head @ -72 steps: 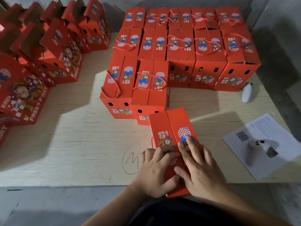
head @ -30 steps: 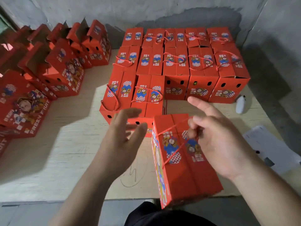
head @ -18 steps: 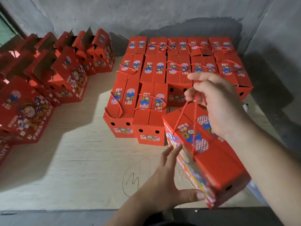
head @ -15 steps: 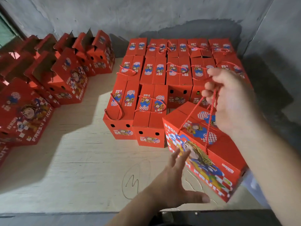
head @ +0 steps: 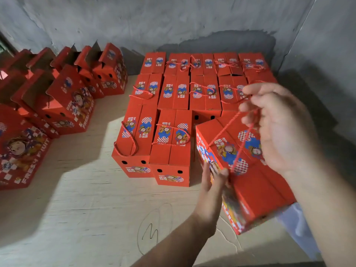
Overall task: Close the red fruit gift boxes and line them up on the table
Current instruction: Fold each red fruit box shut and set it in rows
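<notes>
A closed red gift box (head: 248,182) is held tilted just right of the lined-up closed boxes (head: 169,151), hung by its rope handle (head: 223,130), which is pinched in the curled right hand (head: 279,128). Its left side is touched by the left hand (head: 212,184), fingers straight. Open-flapped boxes (head: 63,97) are seen on the table (head: 86,199) at left.

Thirteen closed red boxes (head: 170,149) stand grouped; one more (head: 248,170) hangs held; several open-topped boxes (head: 65,105) line the left.

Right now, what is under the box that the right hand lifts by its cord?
Under the lifted box, the wooden table shows, and pale paper sticks out at its near corner. The rest below is covered. The left hand touches its side; the right hand holds the cord.
</notes>
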{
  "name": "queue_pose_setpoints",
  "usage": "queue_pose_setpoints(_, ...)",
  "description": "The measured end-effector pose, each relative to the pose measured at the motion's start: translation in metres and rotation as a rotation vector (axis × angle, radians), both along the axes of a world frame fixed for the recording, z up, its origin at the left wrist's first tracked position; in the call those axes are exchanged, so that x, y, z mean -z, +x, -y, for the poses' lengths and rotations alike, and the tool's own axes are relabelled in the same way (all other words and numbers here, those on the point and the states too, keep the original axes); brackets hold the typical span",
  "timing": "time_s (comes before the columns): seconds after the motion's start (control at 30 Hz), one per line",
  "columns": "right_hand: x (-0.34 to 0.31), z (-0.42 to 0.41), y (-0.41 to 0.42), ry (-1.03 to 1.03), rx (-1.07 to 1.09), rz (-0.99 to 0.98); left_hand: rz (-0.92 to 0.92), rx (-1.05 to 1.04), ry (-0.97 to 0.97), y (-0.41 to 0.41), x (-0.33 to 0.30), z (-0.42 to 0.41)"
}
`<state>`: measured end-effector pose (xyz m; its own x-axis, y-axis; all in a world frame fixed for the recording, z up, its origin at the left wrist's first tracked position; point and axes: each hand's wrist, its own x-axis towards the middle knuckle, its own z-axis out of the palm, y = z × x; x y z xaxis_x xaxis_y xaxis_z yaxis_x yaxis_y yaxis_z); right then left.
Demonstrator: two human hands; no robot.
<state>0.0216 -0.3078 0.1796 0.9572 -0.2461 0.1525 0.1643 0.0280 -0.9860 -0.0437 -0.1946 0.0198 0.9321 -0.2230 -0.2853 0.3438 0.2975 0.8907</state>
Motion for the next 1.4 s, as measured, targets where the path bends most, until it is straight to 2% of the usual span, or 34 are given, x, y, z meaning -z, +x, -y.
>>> queue_pose_setpoints(0.1, 0.014, -0.015, 0.03, -0.139, -0.081, -0.032, 0.077, 0.062, 0.012, 0.012, -0.003, -0.002)
queue_pose_setpoints(0.17, 0.021, -0.019, 0.051, -0.154, -0.114, -0.079, 0.126, 0.103, 0.152, 0.019, -0.005, -0.015)
queue_pose_setpoints(0.23, 0.028, -0.019, 0.071, -0.125, -0.141, -0.119, 0.262, 0.156, 0.468, 0.03, -0.001, -0.032)
queue_pose_setpoints(0.33, 0.042, -0.025, 0.094, -0.123, -0.246, -0.143, 0.57, 0.265, 1.135, 0.054, 0.022, -0.058)
queue_pose_setpoints(0.37, 0.048, -0.03, 0.098, -0.137, -0.289, -0.145, 0.633, 0.263, 1.304, 0.062, 0.029, -0.064)
queue_pose_setpoints(0.43, 0.063, -0.036, 0.106, -0.192, -0.307, -0.154, 0.646, 0.254, 1.495, 0.078, 0.04, -0.074)
queue_pose_setpoints(0.57, 0.087, -0.012, 0.115, -0.42, -0.266, -0.205, 0.68, 0.302, 1.696, 0.105, 0.053, -0.084)
queue_pose_setpoints(0.67, 0.127, 0.023, 0.094, -0.922, -0.16, -0.305, 0.758, 0.33, 1.729, 0.114, 0.059, -0.084)
queue_pose_setpoints(0.7, 0.146, 0.029, 0.083, -1.054, -0.099, -0.371, 0.762, 0.333, 1.734, 0.115, 0.061, -0.084)
queue_pose_setpoints(0.73, 0.162, 0.028, 0.071, -1.09, -0.111, -0.47, 0.766, 0.334, 1.737, 0.117, 0.061, -0.084)
queue_pose_setpoints(0.8, 0.191, 0.015, 0.056, -0.997, -0.241, -0.637, 0.79, 0.322, 1.742, 0.12, 0.062, -0.085)
queue_pose_setpoints(0.83, 0.202, 0.008, 0.054, -1.003, -0.248, -0.653, 0.8, 0.322, 1.749, 0.121, 0.063, -0.086)
queue_pose_setpoints(1.0, 0.214, -0.002, 0.061, -1.165, -0.117, -0.553, 0.764, 0.376, 1.808, 0.124, 0.066, -0.084)
queue_pose_setpoints(1.17, 0.21, -0.008, 0.057, -1.285, -0.119, -0.581, 0.737, 0.429, 1.713, 0.122, 0.057, -0.085)
queue_pose_setpoints(1.23, 0.203, -0.025, 0.046, -1.316, -0.119, -0.402, 0.752, 0.374, 1.552, 0.109, 0.05, -0.088)
queue_pose_setpoints(1.3, 0.194, -0.052, 0.031, -1.246, -0.223, -0.199, 0.781, 0.273, 1.41, 0.09, 0.044, -0.095)
queue_pose_setpoints(1.4, 0.187, -0.1, 0.02, -1.102, -0.436, -0.08, 0.74, 0.078, 1.309, 0.062, 0.04, -0.122)
